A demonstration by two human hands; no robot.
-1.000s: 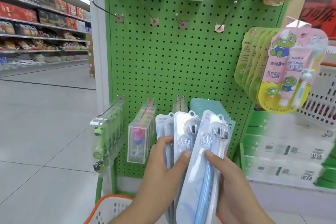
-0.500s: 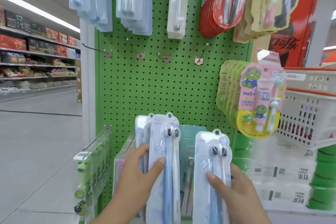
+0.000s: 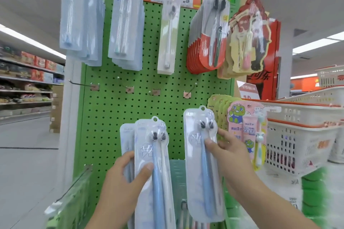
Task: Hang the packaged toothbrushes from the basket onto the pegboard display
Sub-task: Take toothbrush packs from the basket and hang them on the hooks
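Holding one toothbrush pack point(image 3: 202, 163) upright, the right hand point(image 3: 232, 156) pinched it with thumb in front and fingers behind, in front of the green pegboard point(image 3: 130, 117) and below four bare hooks point(image 3: 189, 91). The left hand point(image 3: 121, 182) gripped a stack of packs point(image 3: 152, 163), well apart from the hooks.

One head-worn wide-angle view faces the green pegboard point(image 3: 115, 117) close up, looking slightly upward.

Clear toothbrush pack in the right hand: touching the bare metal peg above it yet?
Apart. Head view shows green pegboard between the clear toothbrush pack's hang hole and the bare metal peg.
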